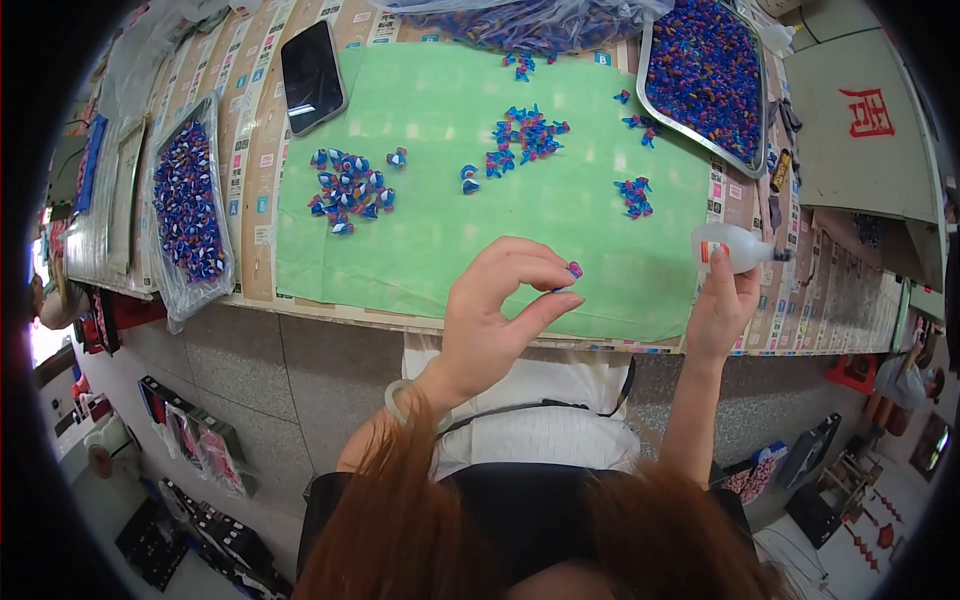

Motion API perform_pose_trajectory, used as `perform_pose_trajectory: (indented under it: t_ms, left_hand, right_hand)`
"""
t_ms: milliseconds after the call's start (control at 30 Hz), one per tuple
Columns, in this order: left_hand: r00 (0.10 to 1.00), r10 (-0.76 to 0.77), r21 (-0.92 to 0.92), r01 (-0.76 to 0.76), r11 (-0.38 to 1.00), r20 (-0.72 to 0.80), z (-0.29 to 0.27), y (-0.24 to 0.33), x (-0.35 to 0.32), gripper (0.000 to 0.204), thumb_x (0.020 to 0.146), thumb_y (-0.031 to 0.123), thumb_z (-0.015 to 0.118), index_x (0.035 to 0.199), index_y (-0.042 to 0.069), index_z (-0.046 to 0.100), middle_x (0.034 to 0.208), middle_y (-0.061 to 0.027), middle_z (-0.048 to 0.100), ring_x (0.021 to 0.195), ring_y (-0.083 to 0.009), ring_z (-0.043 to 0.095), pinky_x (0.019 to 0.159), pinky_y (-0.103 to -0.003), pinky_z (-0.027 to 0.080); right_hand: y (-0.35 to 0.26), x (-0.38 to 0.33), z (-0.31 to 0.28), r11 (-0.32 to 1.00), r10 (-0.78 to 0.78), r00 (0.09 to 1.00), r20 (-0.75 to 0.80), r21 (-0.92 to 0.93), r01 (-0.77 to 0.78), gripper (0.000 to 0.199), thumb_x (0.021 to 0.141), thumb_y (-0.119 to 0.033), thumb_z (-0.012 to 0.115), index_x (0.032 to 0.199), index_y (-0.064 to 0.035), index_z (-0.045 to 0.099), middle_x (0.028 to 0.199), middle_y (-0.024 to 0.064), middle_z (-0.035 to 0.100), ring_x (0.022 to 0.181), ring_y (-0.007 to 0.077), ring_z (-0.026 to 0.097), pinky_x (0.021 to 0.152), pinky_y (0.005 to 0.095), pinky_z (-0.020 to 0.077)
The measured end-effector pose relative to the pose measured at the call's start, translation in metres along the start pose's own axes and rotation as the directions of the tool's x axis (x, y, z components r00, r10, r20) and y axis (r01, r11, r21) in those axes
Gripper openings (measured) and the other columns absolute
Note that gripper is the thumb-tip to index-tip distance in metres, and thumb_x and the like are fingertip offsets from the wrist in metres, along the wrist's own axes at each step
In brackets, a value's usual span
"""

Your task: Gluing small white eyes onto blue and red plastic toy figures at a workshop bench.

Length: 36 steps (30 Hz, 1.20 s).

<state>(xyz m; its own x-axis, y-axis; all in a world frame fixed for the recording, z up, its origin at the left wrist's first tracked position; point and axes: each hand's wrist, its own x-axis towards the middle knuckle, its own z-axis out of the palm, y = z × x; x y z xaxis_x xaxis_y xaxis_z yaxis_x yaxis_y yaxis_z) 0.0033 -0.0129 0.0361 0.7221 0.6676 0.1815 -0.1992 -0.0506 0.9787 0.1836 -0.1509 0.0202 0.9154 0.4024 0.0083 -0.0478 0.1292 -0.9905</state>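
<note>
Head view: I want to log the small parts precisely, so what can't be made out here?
- Small piece pinched in the left hand: fingers cover most of it, shape unclear.
- Squeeze bottle in the right hand: its nozzle tip is too small to see.
- Plastic bag of pieces: cut off by the top edge.
- Loose blue pieces on the green mat: too small to count.

Bare green mat [420, 250] between bead clusters [350, 188]

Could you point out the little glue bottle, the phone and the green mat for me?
Glue bottle [735, 247], head view, on its clear body.
Phone [313, 76], head view, middle of its dark screen.
Green mat [440, 235], head view, a bare patch near its middle.
</note>
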Motion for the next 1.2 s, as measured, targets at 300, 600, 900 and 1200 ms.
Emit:
perform_pose_trajectory:
  t_ms: [300,600,900,1200]
  left_hand:
    - [0.803,-0.582,-0.746,0.464,0.478,0.127,-0.011,-0.013,0.004,0.012,0.079,0.003,0.053,0.091,0.000,0.053,0.083,-0.0050,0.056,0.075,-0.0112,0.054,0.068,-0.022,0.044]
    - [0.744,-0.647,-0.789,0.495,0.364,0.168,-0.011,-0.020,0.001,0.017,0.081,0.005,0.051,0.097,0.001,0.051,0.084,-0.0054,0.057,0.077,-0.0115,0.056,0.069,-0.022,0.046]
    - [0.720,-0.668,-0.794,0.513,0.327,0.191,-0.011,-0.022,0.001,0.016,0.080,0.007,0.052,0.095,0.002,0.051,0.082,-0.0045,0.057,0.073,-0.0103,0.055,0.067,-0.022,0.045]
    - [0.716,-0.668,-0.788,0.524,0.322,0.203,-0.011,-0.023,0.001,0.013,0.080,0.007,0.052,0.092,0.002,0.051,0.080,-0.0035,0.056,0.070,-0.0092,0.054,0.066,-0.022,0.044]
  right_hand:
    - [-0.026,-0.018,0.019,0.937,0.308,0.902,0.302,0.070,-0.343,0.034,0.081,-0.013,0.048,0.110,0.0019,0.040,0.105,0.0128,0.050,0.079,0.0200,0.054,0.071,0.0325,0.0436]
    - [-0.037,-0.029,0.035,0.945,0.233,0.916,0.327,0.146,-0.292,0.037,0.064,0.003,0.063,0.096,-0.0012,0.045,0.092,0.0052,0.049,0.076,0.0094,0.049,0.066,0.0214,0.0397]
    - [-0.042,-0.040,0.043,0.987,-0.059,0.942,0.331,-0.120,0.104,0.032,0.066,-0.014,0.069,0.086,-0.0022,0.046,0.082,0.0031,0.044,0.071,0.0085,0.041,0.064,0.0197,0.0320]
    - [-0.038,-0.038,0.045,0.992,-0.014,0.929,0.371,-0.112,0.060,0.034,0.064,-0.005,0.071,0.088,-0.0028,0.046,0.081,0.0022,0.048,0.071,0.0075,0.048,0.063,0.0196,0.0400]
